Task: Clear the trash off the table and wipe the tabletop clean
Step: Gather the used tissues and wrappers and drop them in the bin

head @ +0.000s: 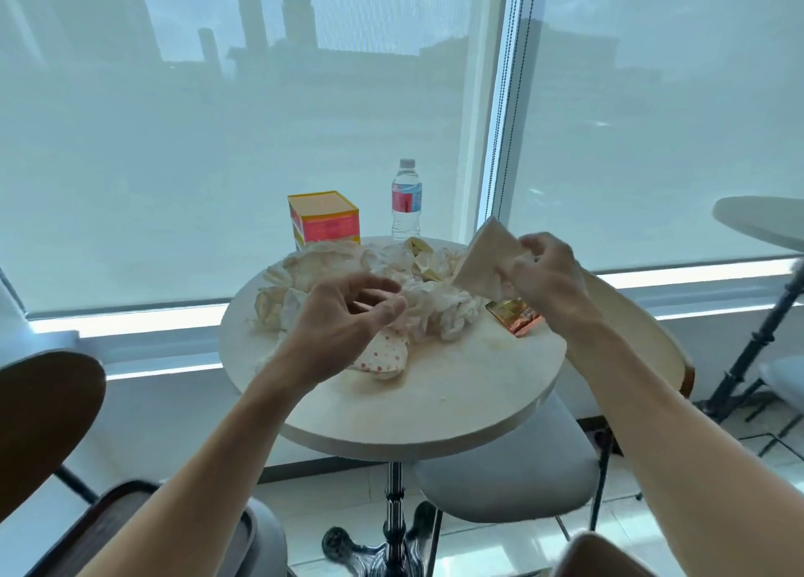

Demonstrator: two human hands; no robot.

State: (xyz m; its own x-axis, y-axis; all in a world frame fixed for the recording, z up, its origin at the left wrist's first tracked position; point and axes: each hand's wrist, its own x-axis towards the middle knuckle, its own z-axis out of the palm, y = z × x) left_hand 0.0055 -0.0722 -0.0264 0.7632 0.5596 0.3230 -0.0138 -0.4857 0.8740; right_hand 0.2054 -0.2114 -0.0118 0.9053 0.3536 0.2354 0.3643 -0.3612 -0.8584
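Note:
A small round table (457, 402) carries a heap of crumpled white tissues (435, 306) across its far half. My right hand (546, 272) is raised over the table's right side, shut on a folded beige paper napkin (485, 259). My left hand (348, 320) hovers just above the heap with fingers curled apart and nothing in them. Under it lies a crushed paper cup with red dots (383, 359). An orange snack wrapper (515, 315) lies at the right. Brownish stains mark the bare tabletop near the front.
A yellow and red carton (324, 219) and a water bottle (407, 202) stand at the table's far edge by the window. A grey-seated chair (513, 476) is under the right side, a dark chair (43, 420) at the left, another table (761, 219) far right.

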